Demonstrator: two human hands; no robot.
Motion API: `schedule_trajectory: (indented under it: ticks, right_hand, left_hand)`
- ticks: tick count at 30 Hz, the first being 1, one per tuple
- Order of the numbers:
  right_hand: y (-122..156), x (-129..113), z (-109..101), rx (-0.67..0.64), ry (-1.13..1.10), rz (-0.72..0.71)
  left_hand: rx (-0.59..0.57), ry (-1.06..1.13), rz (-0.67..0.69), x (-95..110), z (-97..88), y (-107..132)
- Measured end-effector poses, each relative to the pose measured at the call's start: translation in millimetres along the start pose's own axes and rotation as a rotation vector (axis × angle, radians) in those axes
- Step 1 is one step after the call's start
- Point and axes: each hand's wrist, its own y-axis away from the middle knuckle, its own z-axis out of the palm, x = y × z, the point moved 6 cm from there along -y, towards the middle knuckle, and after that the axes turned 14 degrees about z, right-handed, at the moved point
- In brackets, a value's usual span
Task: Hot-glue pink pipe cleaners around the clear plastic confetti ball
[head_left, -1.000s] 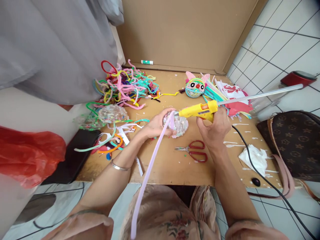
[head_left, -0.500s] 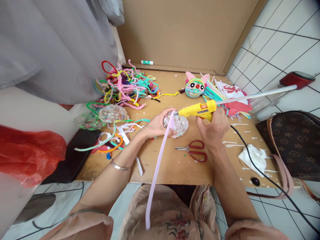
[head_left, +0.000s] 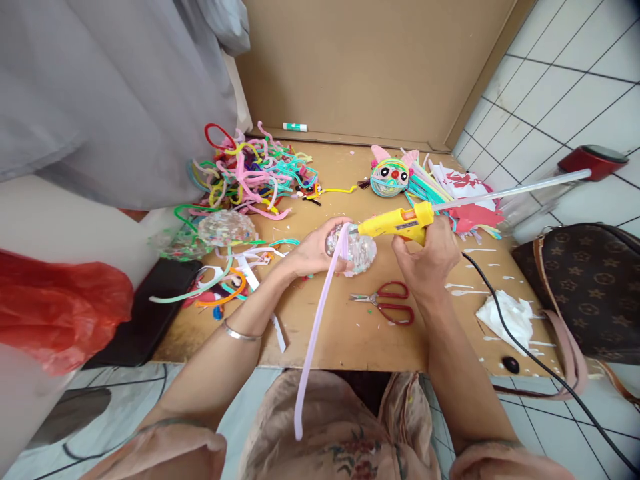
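Observation:
My left hand [head_left: 320,248] grips a clear, bumpy, rounded plastic piece [head_left: 361,255] over the middle of the table. A lilac pipe cleaner [head_left: 315,333] lies across that piece in a few strands, and its long loose end hangs down toward my lap. In my right hand [head_left: 429,257] is a yellow hot glue gun [head_left: 395,221], with a long translucent glue stick [head_left: 515,191] poking out of its back. The gun's nozzle is at the lilac strands on top of the piece. Red-handled scissors [head_left: 393,303] lie partly open just below.
A heap of colourful pipe cleaners [head_left: 250,170] sits at the back left, with another clear plastic piece [head_left: 227,228] before it. A decorated face ornament [head_left: 390,177] lies at the back right. The gun's black cord [head_left: 505,320] passes a crumpled tissue [head_left: 507,319] and a brown handbag [head_left: 580,287].
The lilac pipe cleaner's hanging end has shifted slightly up and to the right. The glue stick's far end has dipped a little left. Both hands keep nearly the same place.

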Motion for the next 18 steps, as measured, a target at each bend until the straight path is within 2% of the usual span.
schedule_trajectory:
  ticks: [18]
  right_hand:
    - [1.7, -2.7, -0.4, 0.012, -0.007, -0.015]
  left_hand:
    - [0.005, -0.006, 0.012, 1.4, 1.0, 0.6]
